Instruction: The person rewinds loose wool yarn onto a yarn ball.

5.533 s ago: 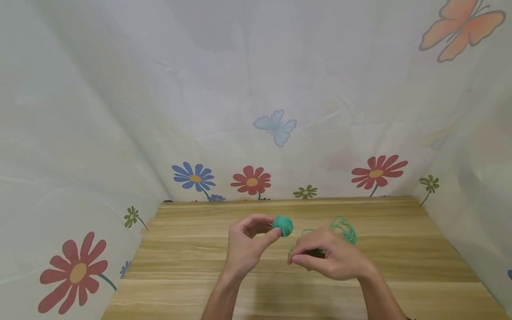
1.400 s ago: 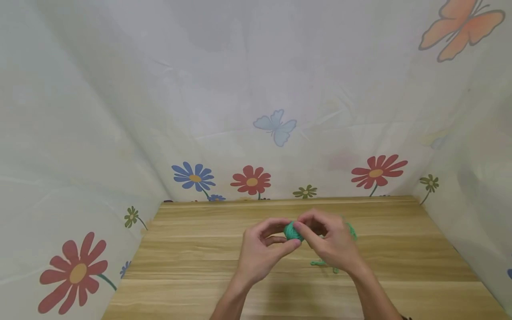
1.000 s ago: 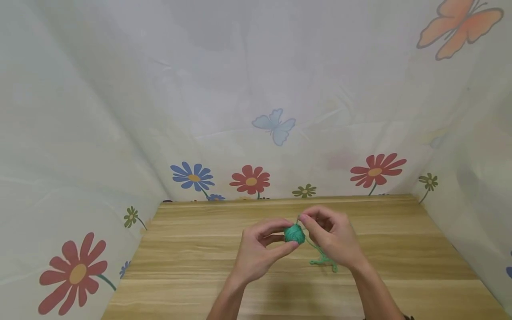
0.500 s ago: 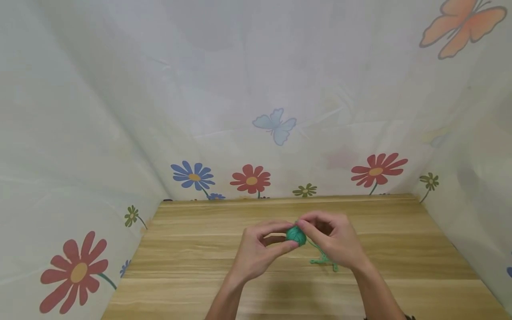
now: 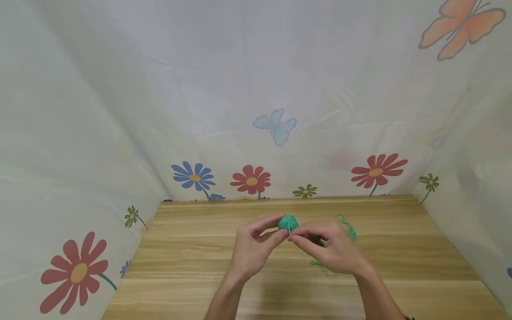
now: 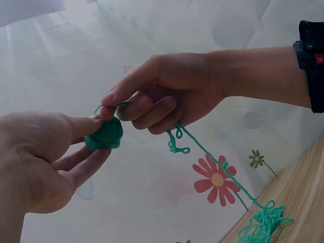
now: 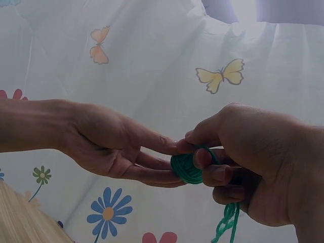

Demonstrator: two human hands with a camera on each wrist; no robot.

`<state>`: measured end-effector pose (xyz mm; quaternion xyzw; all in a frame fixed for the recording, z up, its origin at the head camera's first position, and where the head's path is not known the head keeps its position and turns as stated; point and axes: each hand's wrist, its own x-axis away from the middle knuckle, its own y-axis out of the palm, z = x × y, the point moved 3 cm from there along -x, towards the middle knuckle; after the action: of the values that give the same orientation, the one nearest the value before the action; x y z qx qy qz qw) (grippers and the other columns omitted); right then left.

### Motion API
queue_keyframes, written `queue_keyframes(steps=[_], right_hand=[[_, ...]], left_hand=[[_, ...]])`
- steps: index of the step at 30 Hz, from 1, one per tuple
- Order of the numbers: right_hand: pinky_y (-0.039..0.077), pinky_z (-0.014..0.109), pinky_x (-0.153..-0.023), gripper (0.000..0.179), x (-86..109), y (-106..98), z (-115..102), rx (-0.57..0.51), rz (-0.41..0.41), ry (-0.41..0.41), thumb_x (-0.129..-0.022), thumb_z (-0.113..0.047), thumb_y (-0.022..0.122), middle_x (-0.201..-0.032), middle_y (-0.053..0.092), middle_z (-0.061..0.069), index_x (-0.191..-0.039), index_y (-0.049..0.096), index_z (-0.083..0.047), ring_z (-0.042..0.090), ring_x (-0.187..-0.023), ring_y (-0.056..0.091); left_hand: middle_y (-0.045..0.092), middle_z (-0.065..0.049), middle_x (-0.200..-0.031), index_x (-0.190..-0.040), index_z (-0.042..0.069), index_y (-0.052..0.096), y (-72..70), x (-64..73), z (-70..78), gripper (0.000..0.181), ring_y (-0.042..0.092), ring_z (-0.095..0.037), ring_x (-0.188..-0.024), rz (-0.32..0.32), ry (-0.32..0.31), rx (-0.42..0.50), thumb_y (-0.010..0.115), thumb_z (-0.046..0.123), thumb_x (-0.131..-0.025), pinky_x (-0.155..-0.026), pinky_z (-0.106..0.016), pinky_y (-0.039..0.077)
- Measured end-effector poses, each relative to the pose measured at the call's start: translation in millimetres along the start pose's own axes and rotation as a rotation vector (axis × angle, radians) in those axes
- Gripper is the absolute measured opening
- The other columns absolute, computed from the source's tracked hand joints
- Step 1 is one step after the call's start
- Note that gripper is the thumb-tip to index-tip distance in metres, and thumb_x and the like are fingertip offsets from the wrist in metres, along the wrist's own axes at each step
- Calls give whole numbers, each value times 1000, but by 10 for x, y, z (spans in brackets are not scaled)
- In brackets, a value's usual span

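Note:
A small ball of green yarn [image 5: 288, 223] is held up over the table between the thumb and fingers of my left hand [image 5: 254, 246]. Close at its right, my right hand [image 5: 332, 246] pinches the yarn strand between thumb and forefinger, right at the ball's near side. In the left wrist view the strand [image 6: 217, 162] passes through the curled fingers of the right hand [image 6: 162, 93] and slopes down to a loose heap of yarn [image 6: 263, 225] on the table. A looped bit of yarn [image 7: 226, 223] dangles below the right hand in the right wrist view.
The wooden table [image 5: 192, 266] spreads under both hands. Loose yarn [image 5: 349, 229] lies behind the right hand, partly hidden by it. A pale curtain [image 5: 200, 89] printed with flowers and butterflies encloses the back and sides. A dark band [image 6: 310, 66] is on the right wrist.
Over the last second the right hand has come from above the ball down to its near side, carrying the strand across it. The ball has shifted slightly left and away.

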<state>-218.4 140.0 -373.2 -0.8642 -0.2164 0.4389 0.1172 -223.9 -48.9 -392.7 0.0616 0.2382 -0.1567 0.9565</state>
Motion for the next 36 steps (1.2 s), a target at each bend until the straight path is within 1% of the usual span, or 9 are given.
queue_keyframes(steps=[5, 11, 14, 18, 22, 26, 30, 32, 36], right_hand=[[39, 13, -42, 30, 8, 36, 25, -27, -81, -16, -90, 13, 68, -64, 52, -5, -98, 76, -15, 1, -53, 42], [41, 12, -46, 26, 25, 49, 72, 7, -152, 46, -96, 4, 68, -63, 51, -7, -101, 77, -20, -2, -54, 43], [42, 12, -45, 23, 34, 50, 97, 25, -170, 86, -98, 0, 68, -62, 50, -7, -98, 77, -21, -2, -53, 43], [39, 11, -44, 21, 43, 53, 128, 37, -179, 144, -98, -2, 68, -59, 48, -5, -91, 75, -20, -3, -51, 42], [34, 10, -46, 25, 52, 32, 163, 37, -183, 223, -100, -1, 64, -59, 46, -3, -82, 69, -17, 0, -51, 39], [37, 14, -46, 25, 84, -10, 213, 22, -159, 312, -104, -3, 59, -63, 51, -4, -84, 67, -17, 2, -53, 41], [45, 19, -45, 18, 99, -50, 236, 28, -104, 377, -105, -6, 59, -70, 58, -3, -98, 72, -17, 5, -55, 45], [46, 21, -46, 16, 99, -64, 234, 26, -79, 389, -106, -7, 58, -73, 60, -2, -100, 71, -15, 6, -56, 47], [44, 22, -45, 16, 93, -91, 217, 36, -16, 395, -106, -6, 57, -71, 55, -1, -99, 68, -14, 8, -55, 46]], left_hand=[[70, -21, -123, -128, -6, 68, -55, -2, -89, 34, 62, -37, -117, 10, 9, 70, 70, -5, -94, -95, -41, 59], [70, -20, -123, -128, -3, 69, -89, 5, -82, 35, 60, -40, -117, 21, -44, 113, 74, 1, -94, -94, -43, 59], [69, -20, -124, -128, -3, 69, -88, 11, -68, 35, 60, -39, -118, -1, -79, 129, 74, 1, -93, -95, -43, 59], [69, -19, -125, -128, -3, 69, -78, 23, -61, 36, 61, -36, -118, -39, -110, 136, 74, 0, -93, -94, -43, 59], [69, -20, -124, -127, -5, 69, -71, 38, -53, 36, 61, -37, -116, -79, -105, 138, 75, -1, -92, -94, -42, 60], [69, -23, -121, -125, -8, 68, -63, 59, -53, 36, 64, -39, -110, -141, -64, 138, 75, -5, -90, -92, -41, 61], [70, -25, -118, -124, -10, 68, -51, 68, -60, 35, 68, -37, -104, -195, -23, 131, 74, -8, -90, -89, -45, 61], [70, -25, -118, -124, -11, 68, -49, 67, -67, 35, 69, -35, -104, -204, -9, 112, 74, -8, -89, -90, -46, 61], [71, -23, -119, -122, -10, 70, -47, 63, -90, 35, 69, -32, -106, -202, 2, 54, 76, -7, -88, -90, -46, 61]])
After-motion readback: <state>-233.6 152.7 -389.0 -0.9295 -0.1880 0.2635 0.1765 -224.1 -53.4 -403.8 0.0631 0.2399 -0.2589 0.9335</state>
